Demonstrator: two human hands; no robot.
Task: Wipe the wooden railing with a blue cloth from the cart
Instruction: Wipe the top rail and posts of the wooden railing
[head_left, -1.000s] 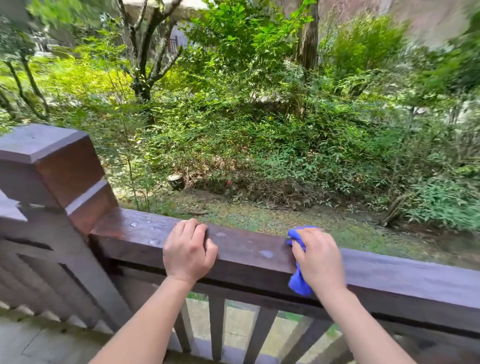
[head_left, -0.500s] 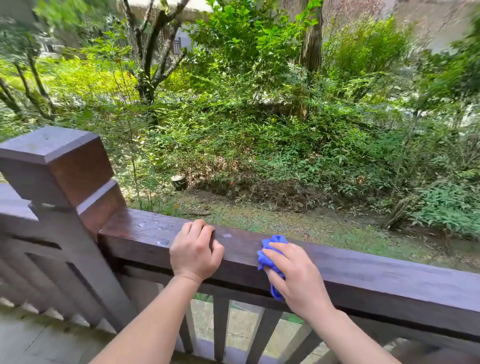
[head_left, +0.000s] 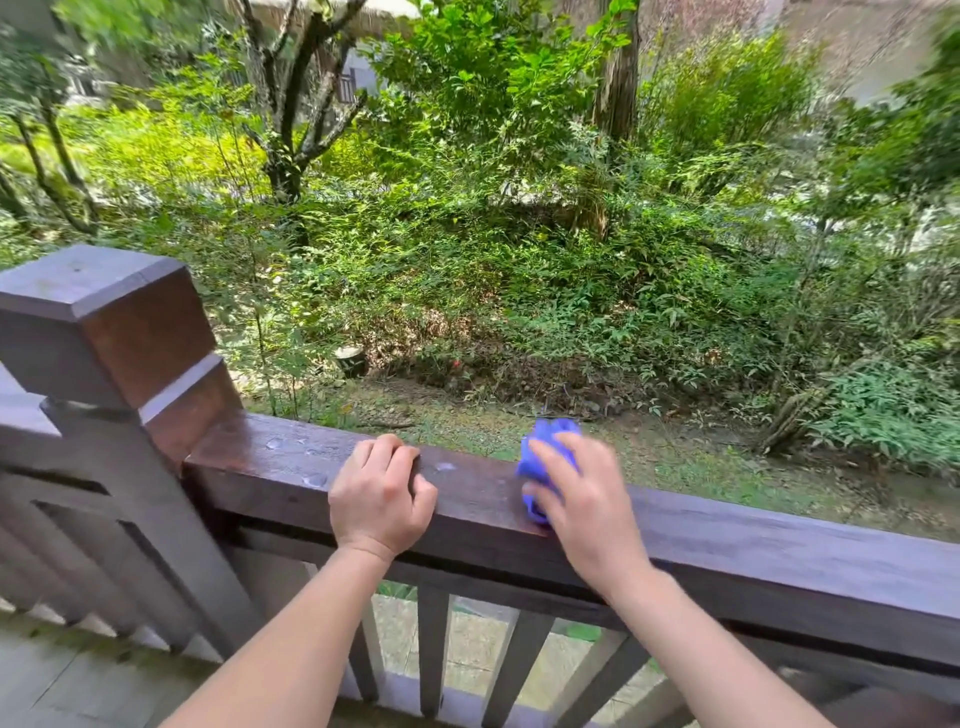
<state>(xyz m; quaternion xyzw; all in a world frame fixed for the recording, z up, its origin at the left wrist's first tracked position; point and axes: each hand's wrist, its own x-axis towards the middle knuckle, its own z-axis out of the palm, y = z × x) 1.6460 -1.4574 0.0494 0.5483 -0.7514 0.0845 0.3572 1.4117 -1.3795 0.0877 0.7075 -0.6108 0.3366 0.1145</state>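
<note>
The dark brown wooden railing (head_left: 753, 551) runs from the corner post down to the right. My right hand (head_left: 587, 504) presses a bunched blue cloth (head_left: 548, 454) onto the top of the rail, slightly blurred from motion. My left hand (head_left: 382, 493) grips the rail's near edge just left of the cloth, fingers curled over the top. Several water drops (head_left: 314, 478) lie on the rail between my left hand and the post. The cart is not in view.
A thick square corner post (head_left: 104, 322) stands at the left end of the rail. Vertical balusters (head_left: 434, 649) run below it. Beyond the railing lie a mossy strip of ground and dense green bushes and trees. A tiled floor (head_left: 62, 675) shows at bottom left.
My right hand has slid the blue cloth leftward along the rail, then a little back to the right. My left hand has kept its grip on the rail.
</note>
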